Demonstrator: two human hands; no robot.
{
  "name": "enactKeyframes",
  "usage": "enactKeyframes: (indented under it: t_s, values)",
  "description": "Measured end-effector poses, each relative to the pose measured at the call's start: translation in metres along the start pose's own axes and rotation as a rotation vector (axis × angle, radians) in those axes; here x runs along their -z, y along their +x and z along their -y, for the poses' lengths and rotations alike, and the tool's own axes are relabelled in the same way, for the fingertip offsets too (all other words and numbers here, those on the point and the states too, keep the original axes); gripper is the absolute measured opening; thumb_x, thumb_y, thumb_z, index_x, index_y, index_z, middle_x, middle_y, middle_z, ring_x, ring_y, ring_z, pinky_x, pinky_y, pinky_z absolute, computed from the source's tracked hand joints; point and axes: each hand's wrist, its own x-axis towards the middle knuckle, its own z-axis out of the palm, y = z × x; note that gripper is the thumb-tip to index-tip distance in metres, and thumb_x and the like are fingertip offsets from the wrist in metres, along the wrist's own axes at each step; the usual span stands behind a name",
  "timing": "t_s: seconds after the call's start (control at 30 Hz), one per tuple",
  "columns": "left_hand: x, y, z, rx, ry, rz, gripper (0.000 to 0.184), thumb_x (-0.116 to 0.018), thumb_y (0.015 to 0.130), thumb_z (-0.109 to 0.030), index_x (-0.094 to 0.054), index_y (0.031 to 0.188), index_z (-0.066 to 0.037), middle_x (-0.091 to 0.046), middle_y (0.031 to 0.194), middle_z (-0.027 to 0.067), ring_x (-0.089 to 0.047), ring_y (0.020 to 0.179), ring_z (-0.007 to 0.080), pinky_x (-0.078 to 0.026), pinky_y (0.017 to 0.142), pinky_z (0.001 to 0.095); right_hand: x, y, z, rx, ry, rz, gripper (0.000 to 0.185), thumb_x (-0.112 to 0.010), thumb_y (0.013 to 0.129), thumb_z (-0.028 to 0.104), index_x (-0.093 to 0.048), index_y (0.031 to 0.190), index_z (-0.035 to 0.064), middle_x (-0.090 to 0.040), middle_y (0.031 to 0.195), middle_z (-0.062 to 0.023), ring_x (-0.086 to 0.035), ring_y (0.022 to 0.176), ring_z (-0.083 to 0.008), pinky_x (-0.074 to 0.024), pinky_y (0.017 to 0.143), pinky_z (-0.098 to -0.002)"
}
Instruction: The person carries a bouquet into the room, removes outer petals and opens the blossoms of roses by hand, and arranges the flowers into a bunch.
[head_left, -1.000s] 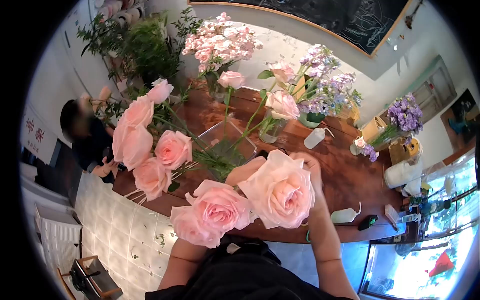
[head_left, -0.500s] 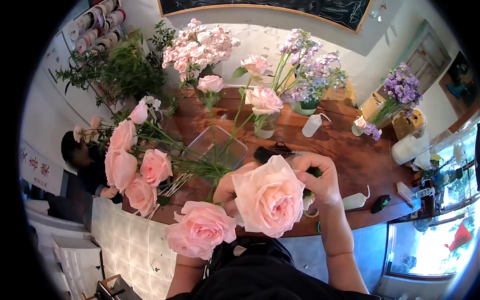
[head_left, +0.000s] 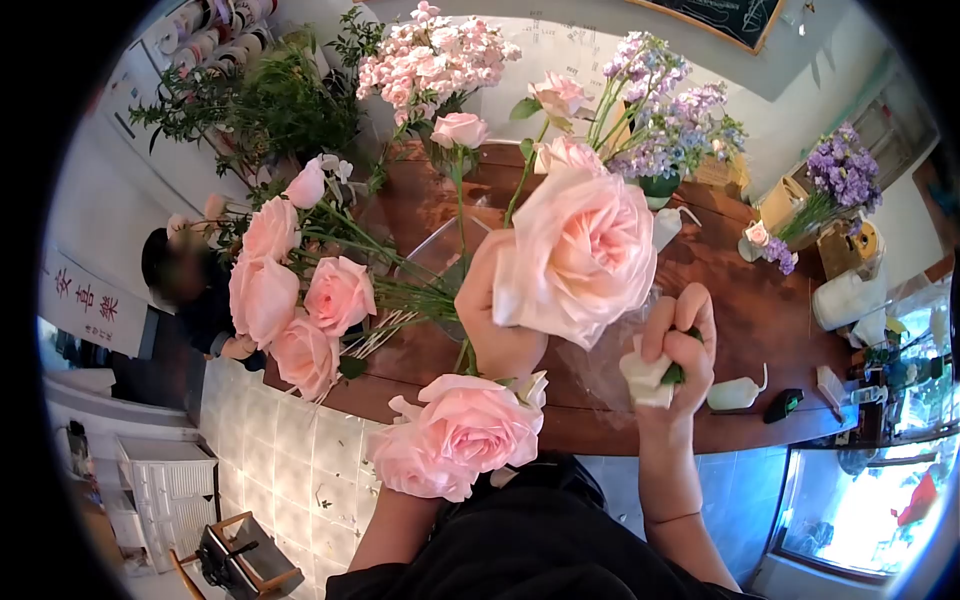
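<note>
A large pale pink rose (head_left: 595,255) stands in front of my left hand (head_left: 500,320), whose fingers are wrapped round the stems of the bouquet, partly hidden by the bloom. More pink roses (head_left: 340,295) fan out to the left, and two others (head_left: 480,422) hang below near my body. To the right of the big rose, my right hand (head_left: 682,350) is closed on a small white flower (head_left: 648,375) with a bit of green leaf between the fingers. My hands are apart.
Vases of pale pink blossoms (head_left: 440,60) and lilac flowers (head_left: 690,130) stand on the wooden table (head_left: 740,290). White squeeze bottles (head_left: 735,393) are at right. A person (head_left: 185,280) is at the far left.
The large rose has risen and shifted right. My right hand has drawn away from it to the right, now with the white flower showing in its fingers.
</note>
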Motion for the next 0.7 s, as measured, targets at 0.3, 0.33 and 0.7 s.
enactKeyframes:
  t_s: [0.3, 0.33, 0.7]
  values:
    - [0.003, -0.004, -0.001, 0.05, 0.082, 0.091, 0.029, -0.069, 0.074, -0.009, -0.06, 0.098, 0.005, -0.06, 0.096, 0.0063, -0.056, 0.086, 0.0123, -0.043, 0.077, 0.0251, -0.04, 0.005, 0.034, 0.86, -1.426, 0.419, 0.025, -0.066, 0.062, -0.002, -0.066, 0.087, 0.0021, -0.048, 0.058, -0.0013, -0.047, 0.046, -0.0152, -0.0362, 0.042, -0.0261]
    - [0.002, -0.003, -0.002, 0.035, 0.091, 0.094, 0.028, -0.069, 0.074, -0.008, -0.06, 0.097, 0.005, -0.06, 0.096, 0.0064, -0.056, 0.086, 0.0126, -0.043, 0.077, 0.0253, -0.041, 0.007, 0.037, 0.88, -1.51, 0.474, 0.032, -0.066, 0.057, 0.002, -0.066, 0.089, 0.0017, -0.047, 0.059, -0.0008, -0.045, 0.046, -0.0143, -0.0345, 0.041, -0.0271]
    - [0.001, -0.001, -0.007, 0.034, 0.048, 0.106, 0.034, -0.073, 0.062, -0.002, -0.062, 0.094, 0.003, -0.059, 0.095, 0.0083, -0.056, 0.086, 0.0163, -0.043, 0.077, 0.0271, -0.053, 0.021, 0.046, 1.007, -1.807, 0.756, 0.034, -0.061, 0.052, 0.01, -0.064, 0.085, 0.0021, -0.045, 0.061, 0.0008, -0.044, 0.05, -0.0125, -0.0323, 0.042, -0.026]
